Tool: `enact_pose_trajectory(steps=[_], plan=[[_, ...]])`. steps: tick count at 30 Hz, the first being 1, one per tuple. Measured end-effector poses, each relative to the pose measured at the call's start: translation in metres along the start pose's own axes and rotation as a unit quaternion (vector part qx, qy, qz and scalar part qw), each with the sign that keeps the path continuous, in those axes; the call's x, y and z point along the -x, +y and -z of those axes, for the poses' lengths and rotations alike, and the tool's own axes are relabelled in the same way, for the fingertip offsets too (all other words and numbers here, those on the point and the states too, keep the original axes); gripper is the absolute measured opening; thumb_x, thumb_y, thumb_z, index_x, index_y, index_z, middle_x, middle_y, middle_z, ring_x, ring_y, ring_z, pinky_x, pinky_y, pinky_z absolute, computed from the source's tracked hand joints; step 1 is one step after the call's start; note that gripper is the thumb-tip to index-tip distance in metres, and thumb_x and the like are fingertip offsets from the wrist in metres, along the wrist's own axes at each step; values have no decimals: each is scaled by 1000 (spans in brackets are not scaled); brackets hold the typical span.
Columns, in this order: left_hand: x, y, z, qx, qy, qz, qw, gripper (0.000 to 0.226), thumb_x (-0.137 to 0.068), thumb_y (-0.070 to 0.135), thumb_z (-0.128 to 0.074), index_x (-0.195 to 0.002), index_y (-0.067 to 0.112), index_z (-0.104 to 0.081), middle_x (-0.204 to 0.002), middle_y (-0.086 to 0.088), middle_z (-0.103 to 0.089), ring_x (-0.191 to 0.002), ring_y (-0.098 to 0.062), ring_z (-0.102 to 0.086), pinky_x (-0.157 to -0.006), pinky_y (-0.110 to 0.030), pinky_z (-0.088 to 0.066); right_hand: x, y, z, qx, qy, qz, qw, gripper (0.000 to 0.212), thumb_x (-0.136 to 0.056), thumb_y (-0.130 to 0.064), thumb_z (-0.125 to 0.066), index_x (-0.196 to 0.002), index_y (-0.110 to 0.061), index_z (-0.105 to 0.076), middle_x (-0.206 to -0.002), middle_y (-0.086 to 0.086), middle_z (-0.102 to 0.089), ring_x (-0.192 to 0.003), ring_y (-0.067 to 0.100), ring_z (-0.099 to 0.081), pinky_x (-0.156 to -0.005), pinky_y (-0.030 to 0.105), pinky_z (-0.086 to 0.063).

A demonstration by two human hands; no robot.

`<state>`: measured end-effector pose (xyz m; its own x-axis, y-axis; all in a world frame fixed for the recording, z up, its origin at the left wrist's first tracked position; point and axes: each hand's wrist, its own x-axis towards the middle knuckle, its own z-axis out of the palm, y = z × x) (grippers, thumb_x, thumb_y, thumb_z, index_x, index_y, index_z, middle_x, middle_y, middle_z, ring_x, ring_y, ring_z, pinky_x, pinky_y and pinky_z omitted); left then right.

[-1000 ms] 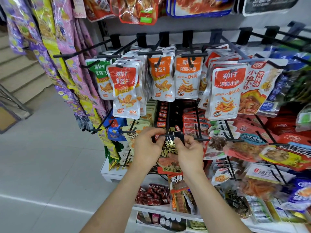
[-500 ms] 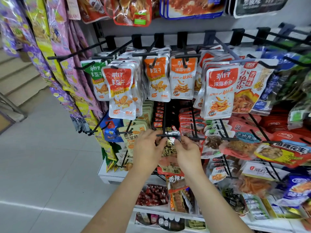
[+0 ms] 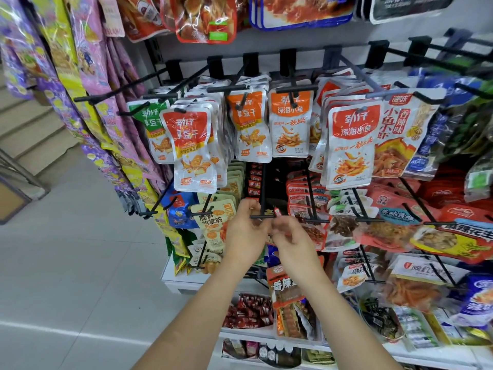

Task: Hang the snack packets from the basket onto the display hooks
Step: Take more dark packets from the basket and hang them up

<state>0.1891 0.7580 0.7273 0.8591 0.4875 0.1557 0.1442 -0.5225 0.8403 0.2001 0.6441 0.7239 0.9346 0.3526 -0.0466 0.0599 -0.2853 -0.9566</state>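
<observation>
Threading goes best with the packet (image 3: 277, 211) top held level at the hook (image 3: 262, 217) tip, then slid straight back. Left hand (image 3: 245, 232) fingers curl tightly by the crossbar, apparently pinching one packet corner. Right hand (image 3: 292, 243) fingers curl and pinch the other. The packet is mostly hidden between them.

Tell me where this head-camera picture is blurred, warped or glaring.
Head view: the wide lens bends the hooks outward toward the edges; packets at the far right are smeared; glare streaks the purple strips at left; the left hand, right hand and centre hook look fairly sharp; light is even.
</observation>
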Motion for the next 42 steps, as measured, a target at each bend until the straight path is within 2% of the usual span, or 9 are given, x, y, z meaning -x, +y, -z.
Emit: enact_pose_trajectory(steps=[6,14,17,21,25,31,34,39,42], plan=[[-2,-2,6,-16,-81,11,996,55,-87,4,-59,-139,18,-46,-126,1,-62,-77,22,-54,-63,2,-37,-17,2,-10,-61,-28,-48,997,65,-95,1,-42,-146,-37,-28,-116,-5,-59,-87,21,-64,-86,46,-51],[3,-1,9,-31,-105,14,994,48,-82,-6,-54,-124,17,-58,-116,4,-64,-102,-9,-59,-81,-15,-43,-34,-1,-10,-138,-48,-92,985,80,-91,9,-38,-149,-43,-20,-78,-13,-70,-99,36,-63,-91,60,-49],[1,3,8,-85,-97,4,992,47,-83,-8,-51,-124,12,-57,-124,-5,-57,-115,-19,-53,-87,-16,-36,-39,0,-6,-119,-61,-104,986,83,-91,4,-40,-147,-51,-16,-95,-7,-70,-108,45,-60,-86,65,-49],[0,9,7,-122,-92,10,988,48,-86,-9,-48,-130,9,-53,-129,-10,-53,-121,-24,-49,-89,-16,-33,-45,5,0,-91,-78,-93,988,82,-92,-5,-44,-142,-61,-11,-144,7,-48,-98,27,-62,-89,56,-53],[-4,11,8,-152,-103,-10,983,42,-84,-8,-49,-124,5,-57,-126,-18,-52,-118,-32,-50,-94,-28,-41,-34,5,10,-95,-131,-107,981,76,-93,-2,-46,-148,-49,-20,-117,-6,-66,-108,45,-60,-90,62,-48],[-13,-1,10,-161,-130,-9,978,35,-85,1,-53,-117,10,-60,-118,-15,-53,-115,-30,-50,-96,-33,-43,16,7,36,-74,-158,-113,978,36,-98,-8,-49,-130,-23,-53,-107,5,-71,-90,21,-71,-68,25,-55],[-4,-11,13,-145,-125,-28,981,38,-89,4,-55,-126,13,-59,-119,-6,-56,-117,-24,-52,-100,-34,-43,44,12,50,-82,-112,-135,981,24,-99,-4,-48,-112,-16,-64,-95,8,-74,-82,18,-70,-73,40,-59],[26,-18,32,-58,-135,-46,988,27,-95,17,-57,-120,24,-65,-118,10,-66,-99,-7,-63,-88,-28,-52,97,15,78,-65,74,-124,987,21,-97,-2,-51,-99,-14,-69,-81,4,-75,-69,16,-69,-58,19,-52],[48,-14,47,-59,-146,-72,985,21,-94,19,-59,-111,26,-70,-111,6,-71,-80,-21,-68,-71,-30,-56,141,20,93,25,173,-108,979,30,-95,-3,-53,-93,-28,-69,-81,-2,-75,-72,12,-68,-67,22,-52]])
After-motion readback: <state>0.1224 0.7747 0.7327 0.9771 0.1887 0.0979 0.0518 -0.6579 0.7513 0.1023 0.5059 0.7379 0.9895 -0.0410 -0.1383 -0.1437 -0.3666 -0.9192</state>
